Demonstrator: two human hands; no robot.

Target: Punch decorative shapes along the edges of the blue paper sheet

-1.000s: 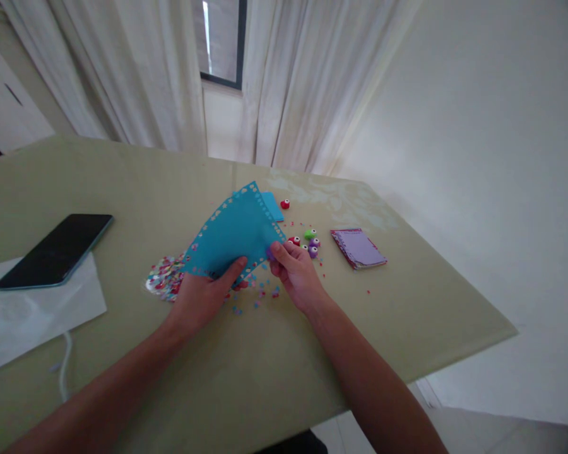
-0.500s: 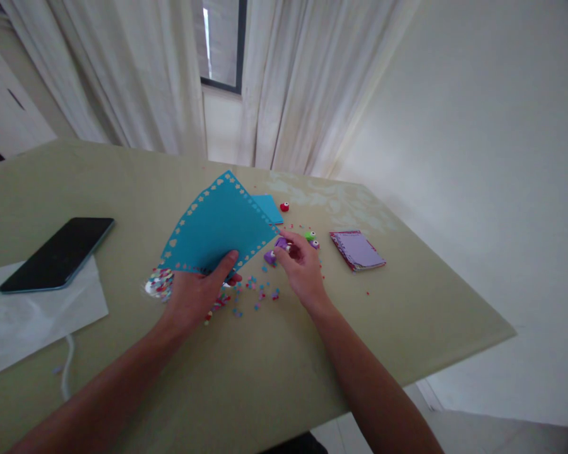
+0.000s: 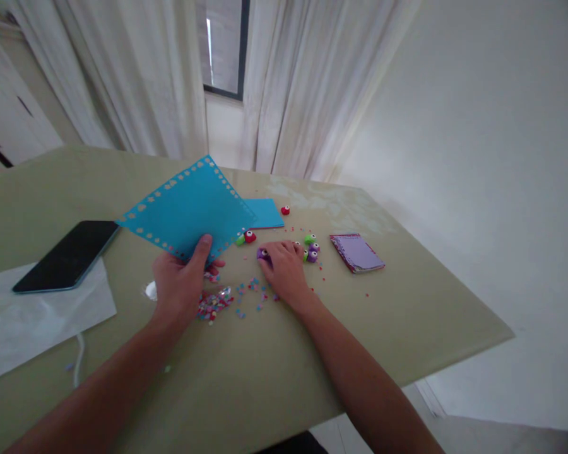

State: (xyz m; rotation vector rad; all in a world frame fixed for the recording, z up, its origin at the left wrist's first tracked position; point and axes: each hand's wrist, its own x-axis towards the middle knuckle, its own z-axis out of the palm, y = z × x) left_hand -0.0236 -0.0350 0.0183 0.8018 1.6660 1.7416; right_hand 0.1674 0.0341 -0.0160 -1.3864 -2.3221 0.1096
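Note:
My left hand [image 3: 182, 277] pinches the lower corner of a blue sheet of paper [image 3: 189, 205], thumb on top. Small cut-out shapes run along the sheet's edges, and it is held tilted above the table. Low over the tabletop, my right hand [image 3: 286, 268] has its fingers curled round a small purple paper punch [image 3: 263, 253], mostly hidden under them. Just right of that hand sit several green and purple punches [image 3: 311, 248]. A red and a green punch [image 3: 249, 236] lie beside the sheet's right corner. Colourful confetti [image 3: 215, 304] is scattered between my hands.
Behind lies a stack of blue paper [image 3: 265, 213] with a red punch [image 3: 285, 210] beside it. A stack of purple paper [image 3: 358, 253] is at the right. On the left, a phone [image 3: 66, 255] rests on a white sheet [image 3: 52, 315], near a white cable [image 3: 79, 359].
The blue sheet has moved left with my left hand, away from my right hand. My right hand has come down from the sheet's corner toward the table, uncovering more punches.

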